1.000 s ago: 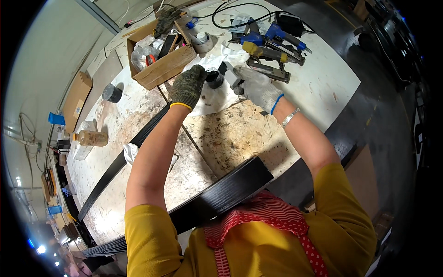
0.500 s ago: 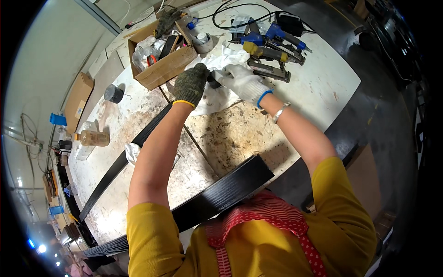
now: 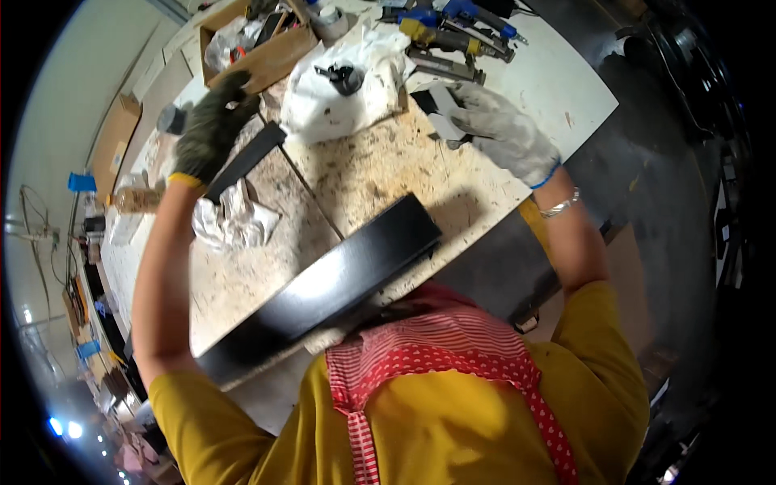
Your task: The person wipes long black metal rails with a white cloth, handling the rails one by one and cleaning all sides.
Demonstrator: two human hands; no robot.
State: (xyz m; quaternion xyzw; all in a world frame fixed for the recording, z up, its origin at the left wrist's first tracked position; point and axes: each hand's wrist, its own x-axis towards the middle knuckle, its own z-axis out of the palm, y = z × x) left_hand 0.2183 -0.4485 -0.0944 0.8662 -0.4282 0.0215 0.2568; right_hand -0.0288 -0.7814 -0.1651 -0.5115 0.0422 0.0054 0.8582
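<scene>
My left hand (image 3: 212, 133), in a dark green knitted glove, hovers over the left of the worktable, beside a thin black strip (image 3: 249, 160). Its fingers are partly spread and hold nothing that I can see. In a white glove, my right hand (image 3: 505, 129) grips a small grey-and-black block (image 3: 441, 111) near the table's right side. Between the hands lies a stained white rag (image 3: 311, 113) with a small black round object (image 3: 346, 79) on it. A wide, glossy black board (image 3: 323, 283) rests along the near edge, in front of my body.
At the far left stands a cardboard box (image 3: 271, 63) with mixed items. Several nail guns (image 3: 449, 40) lie at the back right. A crumpled white cloth (image 3: 234, 218) sits by the black strip. Left of it are a bottle (image 3: 136, 200) and a dark cup (image 3: 171, 120).
My hands have parted from over the rag, the left moving left, the right moving right and now gripping a block. The black round object is uncovered. The view has shifted.
</scene>
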